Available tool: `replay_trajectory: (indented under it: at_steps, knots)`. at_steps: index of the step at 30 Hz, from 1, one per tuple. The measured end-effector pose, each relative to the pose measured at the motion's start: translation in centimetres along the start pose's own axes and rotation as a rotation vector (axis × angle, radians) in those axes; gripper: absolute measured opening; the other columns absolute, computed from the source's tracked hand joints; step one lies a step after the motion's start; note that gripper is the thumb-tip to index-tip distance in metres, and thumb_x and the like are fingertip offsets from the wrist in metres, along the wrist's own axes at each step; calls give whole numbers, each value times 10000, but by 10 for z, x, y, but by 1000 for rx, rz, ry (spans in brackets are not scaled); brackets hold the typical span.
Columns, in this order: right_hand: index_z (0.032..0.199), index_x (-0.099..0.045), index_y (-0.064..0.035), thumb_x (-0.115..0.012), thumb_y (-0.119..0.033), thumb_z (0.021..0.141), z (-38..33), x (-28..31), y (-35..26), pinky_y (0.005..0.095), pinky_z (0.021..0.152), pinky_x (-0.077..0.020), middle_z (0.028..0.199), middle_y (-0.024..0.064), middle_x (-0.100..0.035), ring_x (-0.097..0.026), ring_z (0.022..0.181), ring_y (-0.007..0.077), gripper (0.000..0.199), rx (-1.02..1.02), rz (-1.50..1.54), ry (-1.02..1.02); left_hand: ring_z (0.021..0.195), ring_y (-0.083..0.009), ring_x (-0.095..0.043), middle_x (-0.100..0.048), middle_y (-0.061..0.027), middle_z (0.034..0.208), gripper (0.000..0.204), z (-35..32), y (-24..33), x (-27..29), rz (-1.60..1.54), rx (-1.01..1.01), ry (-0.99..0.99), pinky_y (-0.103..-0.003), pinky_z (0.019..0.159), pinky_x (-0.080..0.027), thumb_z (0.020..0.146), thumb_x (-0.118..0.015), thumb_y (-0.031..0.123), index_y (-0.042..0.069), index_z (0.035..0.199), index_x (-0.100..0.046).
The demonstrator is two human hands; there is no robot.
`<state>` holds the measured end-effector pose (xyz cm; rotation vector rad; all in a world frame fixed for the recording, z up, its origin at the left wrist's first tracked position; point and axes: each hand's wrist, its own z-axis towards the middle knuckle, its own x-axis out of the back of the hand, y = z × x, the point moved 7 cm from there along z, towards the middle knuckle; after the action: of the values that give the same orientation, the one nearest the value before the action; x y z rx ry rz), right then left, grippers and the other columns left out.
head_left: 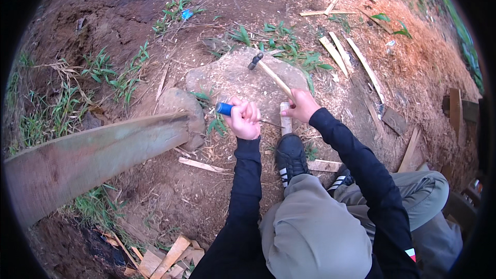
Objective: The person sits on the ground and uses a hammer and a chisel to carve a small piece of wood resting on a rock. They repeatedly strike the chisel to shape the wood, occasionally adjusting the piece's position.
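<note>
My left hand (245, 119) is closed round a blue-handled screwdriver (224, 109). Its thin metal shaft points right, and the tip meets or lies right against a short pale wooden piece (285, 119); what shape the tip has is too small to tell. That piece stands roughly upright just beyond the toe of my black shoe (292, 156). In my right hand (306, 106) is a hammer (276, 78) with a wooden handle, its dark head raised away from me to the left. Fingers of this same hand also touch the wooden piece near its top.
A broad flat stone (222, 75) lies beyond my hands. At left a long wooden plank (103, 150) rests against a rounded stone (181, 102). Wood strips (366, 70) and sawdust (413, 36) cover the right side; offcuts (173, 258) pile up at lower left.
</note>
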<state>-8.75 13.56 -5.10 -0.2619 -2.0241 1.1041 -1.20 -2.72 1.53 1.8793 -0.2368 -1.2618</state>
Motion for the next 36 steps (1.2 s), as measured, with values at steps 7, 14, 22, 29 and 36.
replay_trajectory:
  at_steps: [7,14,22,29,36]
  knots:
    - [773,-525,-10,-915,-272,579,3,4,10,405,683,-504,753,168,-623,-651,749,323,509,-103,57,-58,357,-67,-280,-308,30,484,199,-13,-9,-11,113,-151,192,-248,343,-232,862,-460,13,103,716,-361]
    - [798,-526,-16,-916,-303,572,7,4,12,398,679,-504,747,157,-622,-645,734,304,535,-90,53,-58,381,-69,-297,-335,34,503,248,-7,-7,-6,252,-158,422,-249,373,-262,898,-494,43,108,698,-363]
    - [781,-525,-38,-842,-300,658,1,10,18,381,661,-494,716,132,-601,-623,692,273,429,-132,146,-80,467,-86,-368,-406,5,579,165,-11,-9,-17,271,-137,414,-250,446,-324,902,-497,77,79,762,-409]
    - [762,-540,-40,-879,-329,630,2,9,22,357,625,-498,685,107,-616,-635,654,237,465,-130,114,-40,540,-109,-398,-423,-27,653,71,-14,-11,-23,257,-186,241,-268,497,-361,884,-478,129,76,865,-435]
    - [756,-533,-45,-891,-313,617,2,8,29,350,626,-501,692,100,-626,-641,658,223,468,-147,130,-22,533,-112,-391,-423,-29,641,60,-13,-14,-29,251,-170,194,-265,495,-360,881,-474,117,73,868,-435]
